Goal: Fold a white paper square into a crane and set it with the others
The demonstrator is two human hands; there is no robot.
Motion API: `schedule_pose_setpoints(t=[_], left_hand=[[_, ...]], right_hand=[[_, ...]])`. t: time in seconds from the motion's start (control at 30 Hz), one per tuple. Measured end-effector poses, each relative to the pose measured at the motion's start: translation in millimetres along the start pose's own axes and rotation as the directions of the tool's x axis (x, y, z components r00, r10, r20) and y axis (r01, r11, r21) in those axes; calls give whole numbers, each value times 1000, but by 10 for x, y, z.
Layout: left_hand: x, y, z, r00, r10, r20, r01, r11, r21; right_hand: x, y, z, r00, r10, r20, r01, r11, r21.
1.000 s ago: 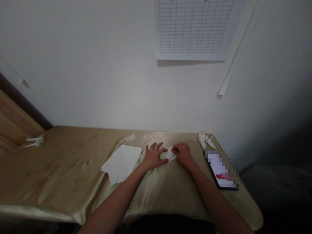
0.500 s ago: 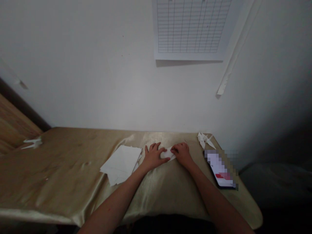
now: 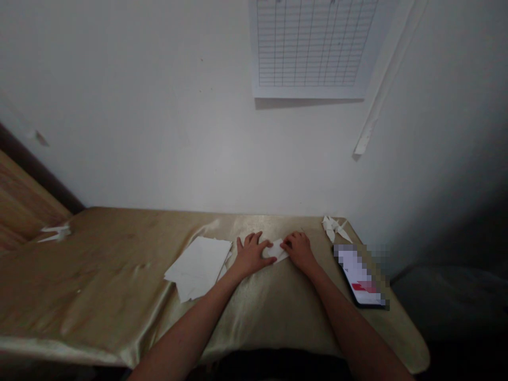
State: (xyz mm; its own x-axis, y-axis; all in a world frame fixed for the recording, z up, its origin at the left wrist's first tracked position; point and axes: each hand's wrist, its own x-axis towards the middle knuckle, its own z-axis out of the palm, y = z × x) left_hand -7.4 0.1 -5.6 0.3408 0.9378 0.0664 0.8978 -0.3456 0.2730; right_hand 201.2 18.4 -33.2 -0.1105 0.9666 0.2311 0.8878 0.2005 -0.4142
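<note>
A small folded white paper (image 3: pixel 277 250) lies on the gold satin cloth of the table (image 3: pixel 119 275). My left hand (image 3: pixel 251 255) rests flat on the paper's left part with the fingers spread. My right hand (image 3: pixel 300 250) has its fingers curled and presses on the paper's right end. A stack of white paper sheets (image 3: pixel 199 266) lies just left of my left hand.
A phone (image 3: pixel 360 275) with a lit screen lies to the right of my right hand. Folded white paper figures (image 3: pixel 335 227) sit at the table's back right corner, and another (image 3: pixel 55 232) at the far left. A gridded sheet (image 3: pixel 313 45) hangs on the wall.
Both hands stay on the folded paper with only slight shifts. The view has moved a little.
</note>
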Motion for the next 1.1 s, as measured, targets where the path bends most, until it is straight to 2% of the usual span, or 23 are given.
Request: schedule_pose_setpoints(t=[0.3, 0.6, 0.73, 1.1], left_hand=[[0, 10, -23, 999, -3, 35, 3, 1000, 6], [-23, 13, 2, 999, 8, 31, -8, 1000, 11], [-21, 10, 20, 1000, 11, 29, -11, 1000, 15], [-1, 21, -5, 998, -7, 56, 7, 1000, -1]], right_hand=[[-2, -49, -7, 999, 49, 6, -49, 998, -46], [27, -27, -37, 995, 100, 25, -101, 994, 36], [35, 6, -37, 996, 86, 36, -88, 994, 62], [24, -59, -85, 996, 84, 40, -84, 996, -4]])
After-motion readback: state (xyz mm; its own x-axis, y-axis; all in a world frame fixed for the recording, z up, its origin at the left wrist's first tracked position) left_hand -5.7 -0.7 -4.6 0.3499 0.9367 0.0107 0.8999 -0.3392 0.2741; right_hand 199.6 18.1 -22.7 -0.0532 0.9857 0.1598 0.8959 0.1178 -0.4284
